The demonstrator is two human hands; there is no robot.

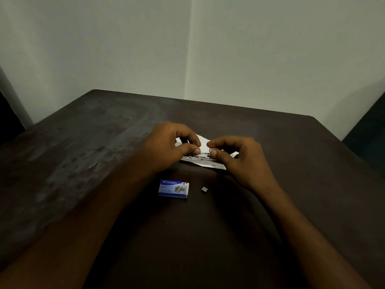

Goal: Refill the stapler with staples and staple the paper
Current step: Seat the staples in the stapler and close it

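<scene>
A small metal stapler (201,157) lies opened on a white sheet of paper (203,140) near the table's middle. My left hand (168,144) pinches the stapler's left end between thumb and fingers. My right hand (239,157) pinches at its right part with thumb and forefinger; whether staples sit between those fingertips is too small to tell. A blue and white staple box (174,189) rests closer to me, below the left hand. To the right of the box lies a short loose strip of staples (204,189).
The dark brown table (87,155) has a worn, pale patch on its left side. Its far edge meets a pale wall corner (188,59). Dark shapes stand past the table at far left and far right.
</scene>
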